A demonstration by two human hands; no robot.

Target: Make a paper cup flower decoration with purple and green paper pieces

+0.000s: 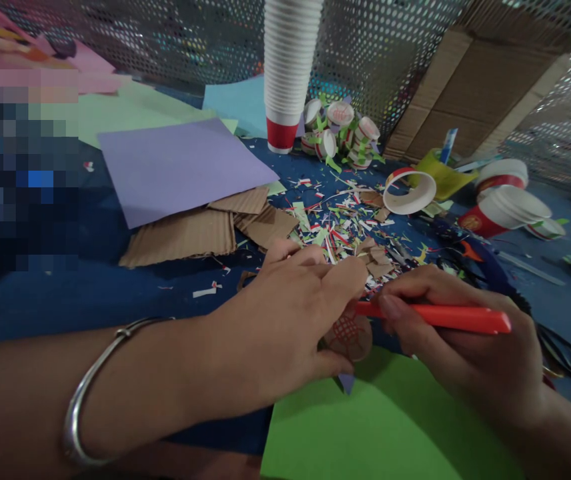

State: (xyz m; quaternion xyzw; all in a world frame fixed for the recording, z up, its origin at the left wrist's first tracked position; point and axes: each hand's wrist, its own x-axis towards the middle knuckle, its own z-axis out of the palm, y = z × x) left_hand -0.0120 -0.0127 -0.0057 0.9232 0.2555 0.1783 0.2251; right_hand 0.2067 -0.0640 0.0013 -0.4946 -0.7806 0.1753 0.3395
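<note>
My left hand (pixel 295 313) is closed round the edge of a small round paper disc (pixel 349 337), with thumb below and fingers above. Red crossing lines are drawn on its face, and a purple paper tip (pixel 346 382) pokes out beneath it. In my right hand (pixel 465 347) is a red marker (pixel 465 318), pinched between thumb and fingers. Its tip end reaches the disc's upper edge, partly hidden behind my left fingers; whether it touches cannot be told. Under both hands lies a sheet of green paper (pixel 385 427).
Paper scraps (pixel 335 227) litter the blue table. Behind stand a tall stack of paper cups (pixel 290 80) and several small decorated cup pieces (pixel 340 113). Purple paper (pixel 185 170) and torn cardboard (pixel 185 237) lie left; cups (pixel 500 210), a cut cup ring (pixel 409 191) and black cord (pixel 570 357) lie right.
</note>
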